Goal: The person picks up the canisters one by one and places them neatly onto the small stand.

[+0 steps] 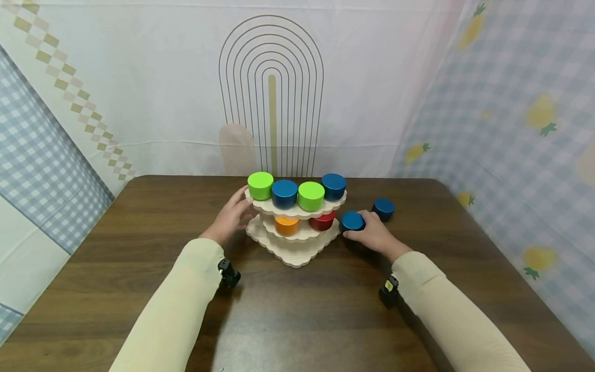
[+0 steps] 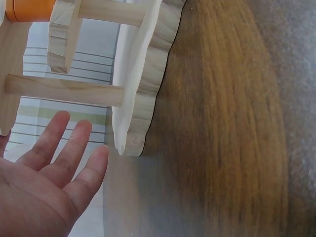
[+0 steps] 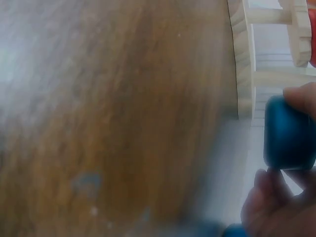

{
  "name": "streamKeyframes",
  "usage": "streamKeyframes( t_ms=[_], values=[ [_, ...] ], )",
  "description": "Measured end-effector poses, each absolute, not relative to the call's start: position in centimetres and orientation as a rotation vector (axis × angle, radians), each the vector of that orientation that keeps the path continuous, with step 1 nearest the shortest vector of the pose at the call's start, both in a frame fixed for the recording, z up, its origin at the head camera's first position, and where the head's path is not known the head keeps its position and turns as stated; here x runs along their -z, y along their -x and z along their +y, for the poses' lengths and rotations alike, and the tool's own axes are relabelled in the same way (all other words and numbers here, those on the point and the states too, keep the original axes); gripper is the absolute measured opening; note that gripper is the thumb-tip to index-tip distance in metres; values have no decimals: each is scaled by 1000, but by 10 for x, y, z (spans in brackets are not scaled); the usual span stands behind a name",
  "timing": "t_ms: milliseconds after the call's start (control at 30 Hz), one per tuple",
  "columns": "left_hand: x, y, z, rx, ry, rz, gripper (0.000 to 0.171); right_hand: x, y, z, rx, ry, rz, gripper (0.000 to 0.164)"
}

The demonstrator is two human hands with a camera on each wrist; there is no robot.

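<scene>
A tiered wooden stand with scalloped shelves [image 1: 294,258] stands mid-table. On its top shelf sit two green round blocks [image 1: 260,186] and two blue ones [image 1: 284,194]; an orange block [image 1: 286,226] and a red block [image 1: 322,221] are on the middle shelf. My left hand [image 1: 231,217] is at the stand's left side, touching the top shelf's edge; in the left wrist view three fingers [image 2: 81,173] extend, apart from the posts. Right of the stand, my right hand [image 1: 372,233] pinches a blue round block [image 1: 351,221] between thumb and fingers, raised above the table [image 3: 123,113].
Another blue round block [image 1: 383,208] rests on the table behind my right hand. The brown wooden table [image 1: 297,320] ends at a patterned cloth backdrop [image 1: 176,93], with a checked cloth [image 1: 502,155] along the right side.
</scene>
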State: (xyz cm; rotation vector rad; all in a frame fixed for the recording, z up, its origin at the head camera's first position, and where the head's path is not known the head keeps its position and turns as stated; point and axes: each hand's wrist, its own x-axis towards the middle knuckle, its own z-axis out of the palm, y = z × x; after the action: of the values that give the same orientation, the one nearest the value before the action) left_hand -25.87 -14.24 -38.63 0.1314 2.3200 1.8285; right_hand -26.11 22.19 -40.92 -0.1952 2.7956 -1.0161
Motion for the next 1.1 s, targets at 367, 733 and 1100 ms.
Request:
streamKeyframes(
  t_ms=[367,733,1100],
  values=[
    [387,259,-142,-1824,-131,2322,60,410,265,211,954,275,2779,67],
    [387,259,-141,-1837,-136,2313,60,412,269,200,906,321,2761,72],
    [387,258,-141,-1851,-130,2313,59,412,271,194,915,346,2725,72]
  ],
)
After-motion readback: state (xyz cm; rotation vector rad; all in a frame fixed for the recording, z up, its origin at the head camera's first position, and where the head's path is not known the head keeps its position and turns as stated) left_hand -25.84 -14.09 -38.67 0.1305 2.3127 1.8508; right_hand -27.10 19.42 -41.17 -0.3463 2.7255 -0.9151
